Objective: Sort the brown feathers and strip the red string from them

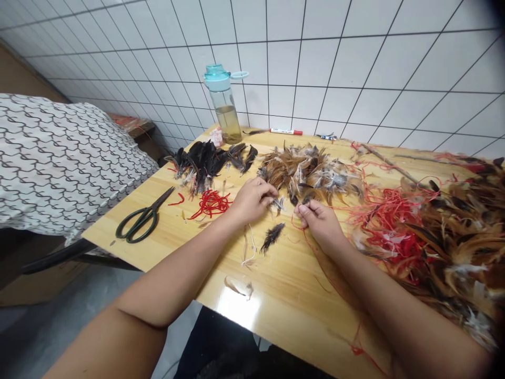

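Note:
My left hand rests low over the table with its fingers curled together at a small grey-white feather. Just beyond it lies a heap of brown feathers. My right hand pinches a thin red string between thumb and fingers; a dark feather tip shows behind the fingertips, and I cannot tell if it is held too. Between my forearms lies a single dark fluffy feather. A white string and a curled light feather are nearer to me.
Black-handled scissors lie at left, by cut red cords and black feathers. A bottle and a red-capped marker stand and lie near the tiled wall. Tied feather bundles with red string cover the right side.

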The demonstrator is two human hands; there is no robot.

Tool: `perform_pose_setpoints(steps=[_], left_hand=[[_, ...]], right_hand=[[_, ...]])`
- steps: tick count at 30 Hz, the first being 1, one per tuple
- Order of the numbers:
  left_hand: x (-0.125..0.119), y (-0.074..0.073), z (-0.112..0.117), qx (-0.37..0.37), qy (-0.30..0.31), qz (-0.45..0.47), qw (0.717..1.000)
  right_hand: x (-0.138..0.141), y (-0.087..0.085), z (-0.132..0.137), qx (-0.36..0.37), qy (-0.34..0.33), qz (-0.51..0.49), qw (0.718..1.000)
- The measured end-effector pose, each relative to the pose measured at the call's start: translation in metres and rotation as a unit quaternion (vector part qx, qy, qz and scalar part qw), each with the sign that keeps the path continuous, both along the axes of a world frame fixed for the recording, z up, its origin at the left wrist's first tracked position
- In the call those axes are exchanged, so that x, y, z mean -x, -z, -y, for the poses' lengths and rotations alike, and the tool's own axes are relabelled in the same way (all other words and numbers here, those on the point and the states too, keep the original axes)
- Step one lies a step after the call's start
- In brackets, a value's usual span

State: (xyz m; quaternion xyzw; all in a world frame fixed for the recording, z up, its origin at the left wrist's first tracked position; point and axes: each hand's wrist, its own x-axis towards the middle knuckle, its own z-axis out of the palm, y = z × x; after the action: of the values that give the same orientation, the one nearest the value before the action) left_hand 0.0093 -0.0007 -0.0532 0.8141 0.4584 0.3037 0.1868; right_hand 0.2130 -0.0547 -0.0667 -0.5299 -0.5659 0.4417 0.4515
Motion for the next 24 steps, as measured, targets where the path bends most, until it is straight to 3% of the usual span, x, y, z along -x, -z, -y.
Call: perform_pose_setpoints(steps=[6,12,17,24], left_hand=[[-0.003,0.008,0.002,-0.036,0.011,-0.095,0.995],[-0.006,-0.007,0.01,-0.104,0.051,-0.082,0.99],[-0.009,-0.017,0.017,-0.156,0.1,-0.091,0.978],[-0.011,-0.016,0.022,-0.21,0.088,-0.14,0.964]], right_hand=[[0.0,0.004,0.0,-0.009,-0.003,0.007,1.0],[-0.002,0.014,-0.001,-0.03,0.015,0.051,0.998],[-0.005,0.01,-0.001,-0.071,0.066,0.104,0.99],[-0.007,0.003,-0.001,-0.12,0.068,0.191,0.972]])
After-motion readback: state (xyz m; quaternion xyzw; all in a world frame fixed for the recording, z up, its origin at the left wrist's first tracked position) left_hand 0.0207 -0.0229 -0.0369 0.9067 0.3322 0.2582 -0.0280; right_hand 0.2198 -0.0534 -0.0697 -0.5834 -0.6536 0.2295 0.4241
